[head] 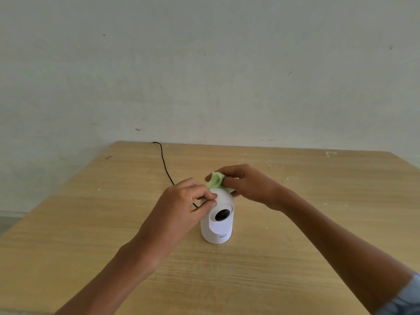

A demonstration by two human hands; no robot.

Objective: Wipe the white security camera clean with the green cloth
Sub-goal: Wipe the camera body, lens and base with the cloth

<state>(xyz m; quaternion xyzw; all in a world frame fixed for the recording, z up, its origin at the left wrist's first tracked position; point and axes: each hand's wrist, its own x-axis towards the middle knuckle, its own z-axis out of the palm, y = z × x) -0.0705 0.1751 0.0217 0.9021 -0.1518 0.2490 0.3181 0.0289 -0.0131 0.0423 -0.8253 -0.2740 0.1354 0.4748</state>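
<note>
Right grip [244, 183] around green cloth [216, 181]

Head view, forward-down, seemingly near table [295, 223]

One white security camera [217, 220] stands on one wooden table [295, 223], and it has a single dark lens [221, 214] on its front. There is one green cloth [216, 181], bunched up, and two hands are in view, a left hand [181, 208] and a right hand [246, 183], both at the top of the security camera. One black cable [164, 162] runs across the table, and at the lower right corner there seems to be one pale blue sleeve [406, 298], though only its edge shows.
</note>
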